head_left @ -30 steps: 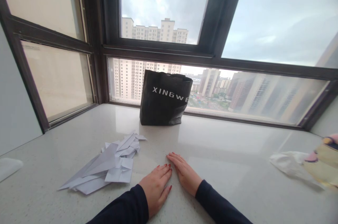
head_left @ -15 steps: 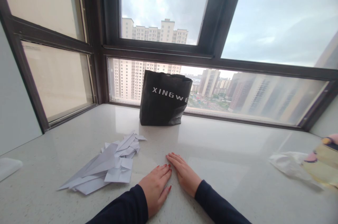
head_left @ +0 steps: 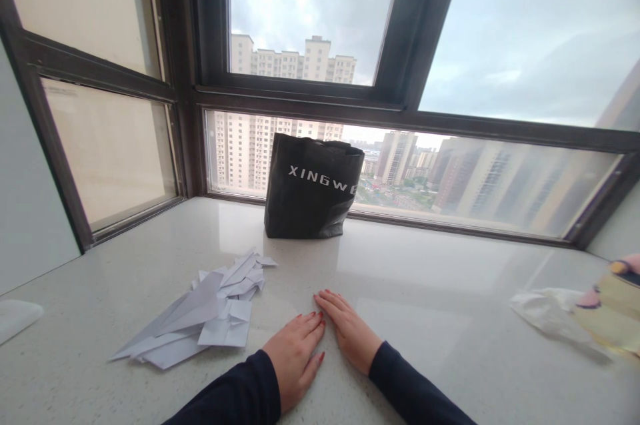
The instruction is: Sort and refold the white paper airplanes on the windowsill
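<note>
My left hand (head_left: 297,359) lies flat on the pale speckled sill (head_left: 430,358), fingers stretched out and holding nothing. Beside it my right hand (head_left: 349,331) rests palm down as well, empty, its fingertips slightly farther forward. The fingertips of the left come close to the right hand; whether they touch I cannot tell. To the left of my hands is a heap of folded white paper pieces (head_left: 195,325), some shaped like paper planes. A black bag (head_left: 310,201) with white lettering stands upright beyond my hands, near the window.
Dark window frames (head_left: 300,97) border the sill at the back and left. At the right edge sit a crumpled white tissue (head_left: 543,311) and a yellow and pink item (head_left: 610,311), partly cut off. A white object (head_left: 17,318) lies at the far left edge.
</note>
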`<control>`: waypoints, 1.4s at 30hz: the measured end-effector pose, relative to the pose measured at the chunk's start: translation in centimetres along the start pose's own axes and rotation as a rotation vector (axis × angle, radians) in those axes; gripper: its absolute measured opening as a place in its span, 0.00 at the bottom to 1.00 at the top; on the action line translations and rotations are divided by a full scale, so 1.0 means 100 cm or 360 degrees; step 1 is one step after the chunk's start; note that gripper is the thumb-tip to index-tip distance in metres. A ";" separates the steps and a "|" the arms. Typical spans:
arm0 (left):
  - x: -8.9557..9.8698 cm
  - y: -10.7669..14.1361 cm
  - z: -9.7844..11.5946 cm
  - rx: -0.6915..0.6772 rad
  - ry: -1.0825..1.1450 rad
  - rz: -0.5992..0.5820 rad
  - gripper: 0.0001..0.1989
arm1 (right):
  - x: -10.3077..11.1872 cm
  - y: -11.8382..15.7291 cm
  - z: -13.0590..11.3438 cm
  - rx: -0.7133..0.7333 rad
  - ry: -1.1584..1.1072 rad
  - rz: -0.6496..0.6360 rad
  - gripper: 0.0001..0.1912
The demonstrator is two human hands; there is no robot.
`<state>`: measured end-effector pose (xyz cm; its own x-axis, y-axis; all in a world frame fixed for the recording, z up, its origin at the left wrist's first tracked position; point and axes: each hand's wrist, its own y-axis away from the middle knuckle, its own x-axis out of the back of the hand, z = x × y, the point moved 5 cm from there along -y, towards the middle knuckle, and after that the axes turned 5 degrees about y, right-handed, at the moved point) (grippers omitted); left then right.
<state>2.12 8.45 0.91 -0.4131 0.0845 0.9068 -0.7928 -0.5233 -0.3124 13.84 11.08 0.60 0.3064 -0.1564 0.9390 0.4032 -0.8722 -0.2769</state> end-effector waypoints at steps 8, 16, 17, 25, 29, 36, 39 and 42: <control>0.001 0.000 0.000 -0.0006 -0.0008 0.0013 0.23 | 0.002 0.000 -0.002 -0.0011 -0.0009 -0.0016 0.30; 0.001 -0.001 0.001 -0.0010 -0.0012 0.0016 0.23 | 0.003 0.000 -0.003 -0.0015 0.0033 -0.0062 0.31; 0.001 -0.001 0.001 -0.0008 -0.0010 0.0021 0.23 | 0.003 -0.001 -0.003 -0.0019 0.0026 -0.0061 0.31; -0.001 0.000 0.001 -0.0008 -0.0001 0.0019 0.23 | 0.002 -0.001 -0.002 -0.0003 0.0042 -0.0060 0.30; -0.002 0.000 -0.001 -0.0017 0.0007 0.0047 0.23 | 0.002 -0.001 -0.002 0.0024 0.0032 -0.0031 0.30; -0.003 0.001 -0.002 -0.0025 0.0018 0.0086 0.23 | 0.000 0.000 0.000 0.0042 0.0022 -0.0007 0.31; -0.002 0.001 -0.002 -0.0035 0.0020 0.0087 0.23 | 0.000 0.000 0.001 0.0047 -0.0007 0.0024 0.31; -0.001 0.001 -0.001 -0.0039 0.0020 0.0086 0.23 | 0.001 0.001 0.000 0.0044 -0.0027 0.0028 0.32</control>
<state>2.03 8.51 0.70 -0.4610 0.0677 0.8848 -0.7800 -0.5065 -0.3676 13.91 11.02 0.62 0.3284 -0.1635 0.9303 0.4212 -0.8562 -0.2992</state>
